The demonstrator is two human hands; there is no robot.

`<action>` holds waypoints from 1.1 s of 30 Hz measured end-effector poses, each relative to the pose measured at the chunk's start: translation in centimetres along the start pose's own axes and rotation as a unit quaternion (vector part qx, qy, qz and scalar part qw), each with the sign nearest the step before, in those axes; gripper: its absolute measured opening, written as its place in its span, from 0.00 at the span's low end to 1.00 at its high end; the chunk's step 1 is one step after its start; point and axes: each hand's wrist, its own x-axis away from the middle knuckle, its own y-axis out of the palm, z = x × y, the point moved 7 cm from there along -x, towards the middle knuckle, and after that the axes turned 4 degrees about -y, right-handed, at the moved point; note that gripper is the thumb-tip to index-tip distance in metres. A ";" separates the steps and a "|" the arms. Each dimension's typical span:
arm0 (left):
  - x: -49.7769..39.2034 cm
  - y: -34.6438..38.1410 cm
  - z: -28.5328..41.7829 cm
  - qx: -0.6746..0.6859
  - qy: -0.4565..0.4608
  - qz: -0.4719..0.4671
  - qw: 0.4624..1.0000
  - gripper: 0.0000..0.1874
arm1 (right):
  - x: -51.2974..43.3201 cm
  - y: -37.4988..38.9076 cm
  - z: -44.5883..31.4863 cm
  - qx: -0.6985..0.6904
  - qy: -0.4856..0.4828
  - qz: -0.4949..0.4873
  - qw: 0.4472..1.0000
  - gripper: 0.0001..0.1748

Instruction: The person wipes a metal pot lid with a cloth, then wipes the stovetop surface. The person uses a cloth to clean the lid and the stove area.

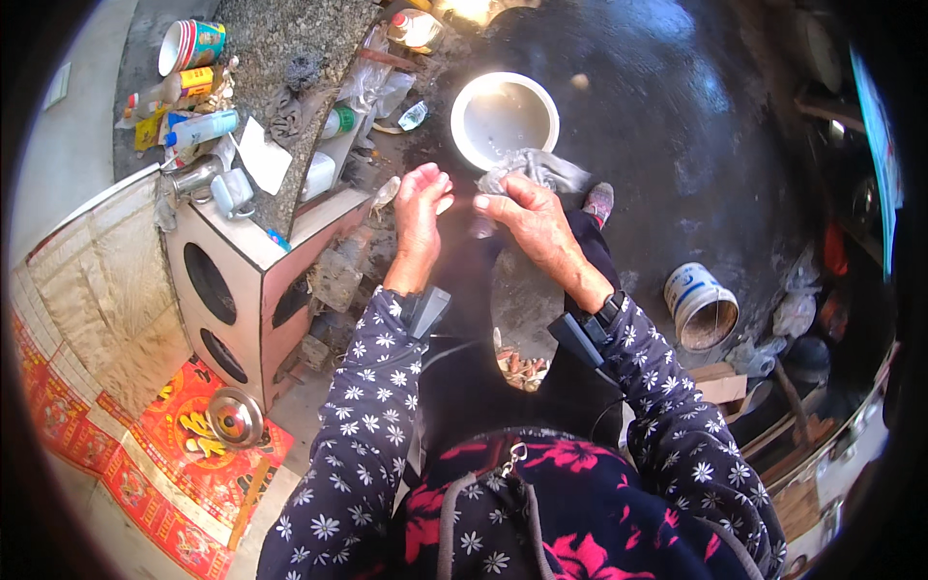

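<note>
My left hand (423,210) is raised before me, palm inward, its fingers half curled and nothing visible in them. Across from it, my right hand (536,232) has its thumb and curled index finger close together. A grey cloth (547,168) shows just behind the right fingers, over the near rim of a white round basin (554,119); whether the fingers grip it cannot be told. Cloudy water appears to stand in the basin, on the dark floor. Both wrists wear dark straps with flat grey devices. My legs are spread below the hands.
Left, a speckled counter (283,43) bears bottles, stacked paper cups (192,47) and a white mug (232,192). Beneath it stands a pinkish cabinet (232,290) with oval holes. A metal lid (235,418) lies on red printed paper. A white bucket (699,297) lies tipped at right, near plastic bags.
</note>
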 end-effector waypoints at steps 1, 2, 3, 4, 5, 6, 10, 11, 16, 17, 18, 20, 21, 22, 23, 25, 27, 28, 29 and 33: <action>-1.1 -0.2 -1.4 0.026 -0.032 0.003 0.999 0.18 | -1.2 -0.4 1.0 0.020 0.027 0.007 0.999 0.07; -2.1 0.2 -2.3 0.054 -0.006 -0.014 0.998 0.16 | -2.8 -0.6 2.0 0.031 0.042 0.000 0.999 0.06; -3.2 0.3 -3.5 0.074 -0.004 -0.001 0.997 0.16 | -4.8 -0.4 3.4 0.045 0.063 -0.007 0.997 0.05; -4.5 0.4 -4.8 0.076 -0.019 0.015 0.997 0.16 | -6.3 -0.8 3.9 -0.003 0.006 0.023 1.000 0.11; -5.8 0.7 -6.3 0.066 -0.049 0.029 0.996 0.17 | -7.6 -1.4 5.3 0.009 0.006 0.050 0.999 0.06; -7.5 1.2 -7.5 0.071 -0.061 0.022 0.995 0.19 | -9.4 -1.8 7.0 -0.037 0.001 0.068 0.997 0.04; -13.4 2.8 -11.2 -0.019 -0.066 -0.001 0.998 0.27 | -15.5 -7.4 15.0 0.298 0.066 0.071 0.949 0.08; -14.4 3.3 -12.2 -0.018 -0.071 -0.010 0.997 0.31 | -17.2 -8.6 17.5 0.383 0.082 0.054 0.919 0.10; -17.5 5.4 -16.9 0.065 -0.150 -0.086 0.983 0.51 | -21.3 -12.8 26.5 0.456 0.057 0.201 0.865 0.14; -17.8 5.8 -17.6 0.079 -0.157 -0.087 0.981 0.52 | -21.2 -12.1 26.7 0.483 -0.001 0.252 0.839 0.14; -18.1 6.2 -18.2 0.090 -0.166 -0.091 0.978 0.54 | -21.9 -10.9 28.3 0.510 0.012 0.157 0.845 0.13; -18.5 6.2 -19.0 0.120 -0.169 -0.074 0.976 0.54 | -22.6 -8.1 29.3 0.557 -0.033 -0.022 0.830 0.12; -18.5 6.3 -19.3 0.127 -0.175 -0.069 0.974 0.54 | -22.4 -6.5 30.0 0.544 -0.023 -0.141 0.827 0.12; -18.6 6.2 -19.3 0.131 -0.172 -0.065 0.974 0.53 | -22.7 -7.3 30.0 0.593 0.020 -0.147 0.792 0.13; -18.6 6.2 -19.5 0.131 -0.178 -0.059 0.974 0.53 | -22.8 -8.3 30.2 0.650 0.095 -0.164 0.736 0.14; -18.8 6.3 -19.7 0.134 -0.185 -0.050 0.972 0.53 | -23.3 -11.8 27.8 0.584 0.164 0.056 0.793 0.14; -18.9 6.5 -20.1 0.150 -0.208 -0.034 0.966 0.52 | -22.9 -12.3 26.1 0.563 0.109 0.136 0.808 0.13; -19.0 6.7 -20.4 0.160 -0.220 -0.020 0.962 0.51 | -22.9 -10.3 26.9 0.587 0.082 0.000 0.805 0.13; -18.9 6.9 -20.7 0.162 -0.236 -0.015 0.958 0.51 | -22.4 -8.2 27.9 0.595 0.056 -0.167 0.785 0.14; -18.8 8.1 -21.2 0.192 -0.234 -0.029 0.953 0.43 | -20.2 -10.9 25.9 0.326 0.134 0.149 0.924 0.18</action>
